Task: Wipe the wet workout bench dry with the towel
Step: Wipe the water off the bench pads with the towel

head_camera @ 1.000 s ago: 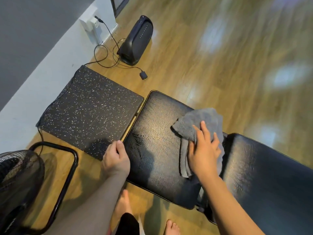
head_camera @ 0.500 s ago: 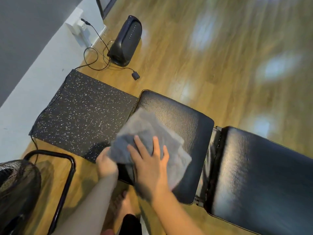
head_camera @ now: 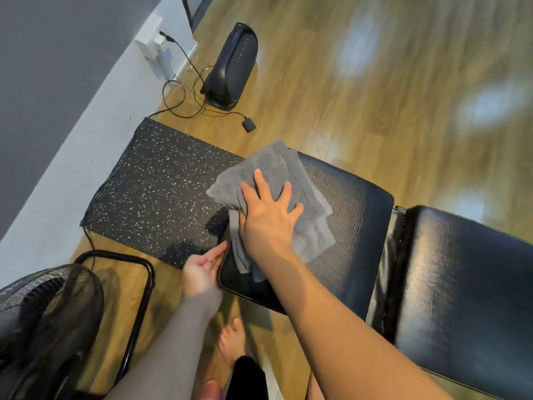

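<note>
Here the right hand (head_camera: pixel 269 215), fingers spread flat, presses the grey towel (head_camera: pixel 271 180) onto the seat pad (head_camera: pixel 354 226) at its end beside the speckled rubber mat (head_camera: pixel 161 183), left hand (head_camera: pixel 203 262) open against that edge; overlapping, firm passes would dry it best.

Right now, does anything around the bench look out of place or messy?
Mostly tidy. The one untidy spot is the black cable tangled in loose loops on the wood floor beside the black speaker, its adapter lying loose near the speckled mat. The gray towel overhangs the bench seat edge slightly.
</note>
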`<action>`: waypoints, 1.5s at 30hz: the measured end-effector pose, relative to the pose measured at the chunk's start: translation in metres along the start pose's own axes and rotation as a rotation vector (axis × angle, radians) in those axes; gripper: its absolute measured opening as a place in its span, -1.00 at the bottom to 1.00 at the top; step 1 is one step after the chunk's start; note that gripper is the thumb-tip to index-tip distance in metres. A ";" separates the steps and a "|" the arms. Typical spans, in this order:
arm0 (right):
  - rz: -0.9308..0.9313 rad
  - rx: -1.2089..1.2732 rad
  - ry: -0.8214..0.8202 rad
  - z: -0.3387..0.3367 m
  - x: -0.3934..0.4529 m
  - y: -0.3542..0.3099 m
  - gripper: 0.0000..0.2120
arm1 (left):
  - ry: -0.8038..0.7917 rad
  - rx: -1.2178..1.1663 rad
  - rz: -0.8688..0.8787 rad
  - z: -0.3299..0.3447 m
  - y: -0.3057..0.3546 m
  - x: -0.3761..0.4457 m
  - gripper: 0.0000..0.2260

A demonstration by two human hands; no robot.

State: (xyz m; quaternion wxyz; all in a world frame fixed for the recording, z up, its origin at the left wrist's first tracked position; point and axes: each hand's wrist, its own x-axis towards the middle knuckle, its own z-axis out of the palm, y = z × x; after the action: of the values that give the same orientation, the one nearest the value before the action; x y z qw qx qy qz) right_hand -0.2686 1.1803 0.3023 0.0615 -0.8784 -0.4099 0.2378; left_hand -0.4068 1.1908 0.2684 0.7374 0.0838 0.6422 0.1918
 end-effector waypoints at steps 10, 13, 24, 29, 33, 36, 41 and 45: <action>-0.277 -0.230 0.020 0.047 -0.147 0.062 -0.25 | -0.045 0.113 -0.049 -0.004 0.010 0.000 -0.59; -0.298 -0.272 0.041 0.031 -0.160 0.115 -0.34 | -0.039 0.200 0.022 0.004 0.010 -0.002 -0.61; 0.246 0.017 0.177 -0.035 0.020 0.078 -0.51 | -0.012 0.592 0.071 0.016 0.001 -0.006 -0.61; -0.075 -0.130 0.184 0.001 -0.020 0.019 -0.49 | 0.058 0.488 0.154 0.015 -0.005 0.001 -0.45; -0.205 -0.142 0.101 0.038 -0.119 0.027 -0.50 | 0.123 0.317 0.122 0.013 -0.010 0.003 -0.57; -0.177 -0.182 0.096 0.038 -0.152 0.071 -0.48 | 0.120 0.381 0.195 0.010 -0.016 0.010 -0.48; -0.041 -0.220 0.152 0.017 -0.146 0.131 -0.36 | 0.140 0.557 0.210 0.012 -0.016 0.004 -0.61; 0.096 -0.144 0.182 0.019 -0.141 0.112 -0.29 | 0.133 0.605 0.299 0.011 -0.019 0.006 -0.68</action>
State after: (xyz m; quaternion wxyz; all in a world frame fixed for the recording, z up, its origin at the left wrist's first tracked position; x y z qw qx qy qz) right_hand -0.2777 0.9995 0.3038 0.0236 -0.9172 -0.3759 0.1297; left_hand -0.3921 1.1773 0.2576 0.5992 0.3794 0.6973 0.1037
